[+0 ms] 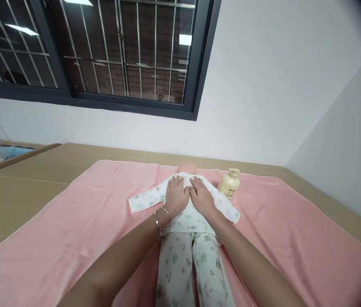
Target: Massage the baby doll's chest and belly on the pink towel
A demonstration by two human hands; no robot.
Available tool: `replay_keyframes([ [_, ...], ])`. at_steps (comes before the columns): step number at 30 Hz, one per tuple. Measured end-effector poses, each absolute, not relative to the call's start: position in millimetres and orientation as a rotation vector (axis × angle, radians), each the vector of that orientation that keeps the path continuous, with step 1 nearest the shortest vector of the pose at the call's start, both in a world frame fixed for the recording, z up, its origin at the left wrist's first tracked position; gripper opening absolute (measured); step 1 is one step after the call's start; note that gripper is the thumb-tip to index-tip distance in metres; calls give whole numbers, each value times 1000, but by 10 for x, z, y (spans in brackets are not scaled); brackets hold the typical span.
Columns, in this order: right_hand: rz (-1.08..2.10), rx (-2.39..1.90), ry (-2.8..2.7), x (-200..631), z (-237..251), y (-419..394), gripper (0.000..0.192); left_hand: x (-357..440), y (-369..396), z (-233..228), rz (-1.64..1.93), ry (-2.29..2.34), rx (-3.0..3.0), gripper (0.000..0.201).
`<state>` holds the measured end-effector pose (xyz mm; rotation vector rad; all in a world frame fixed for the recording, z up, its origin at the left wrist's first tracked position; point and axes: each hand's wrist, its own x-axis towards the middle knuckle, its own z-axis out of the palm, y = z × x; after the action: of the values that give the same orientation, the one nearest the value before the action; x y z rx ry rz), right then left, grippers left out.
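Note:
A baby doll in a white top and trousers with a small green print lies with its smooth pink head at the far end. My left hand rests flat on the upper left of its top, a silver bangle round the wrist. Beside it, my right hand lies flat on the upper right of the top, fingers stretched out. The two thumbs are close together over the middle. The sleeves spread out to both sides, and no doll hands show at the cuffs.
A pale yellow pump bottle stands right of the doll, close to the right sleeve. Underneath is a pink blanket on a wooden surface. Behind rise a white wall and a dark-framed barred window.

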<state>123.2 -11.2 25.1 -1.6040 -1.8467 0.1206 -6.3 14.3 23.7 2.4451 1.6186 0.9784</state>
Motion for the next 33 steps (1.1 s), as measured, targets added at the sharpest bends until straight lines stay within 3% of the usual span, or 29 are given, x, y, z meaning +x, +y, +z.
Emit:
replay_keyframes([
  [33, 47, -1502, -1994, 1319, 116, -23, 52, -88, 165, 242, 925, 1588, 2486, 49],
])
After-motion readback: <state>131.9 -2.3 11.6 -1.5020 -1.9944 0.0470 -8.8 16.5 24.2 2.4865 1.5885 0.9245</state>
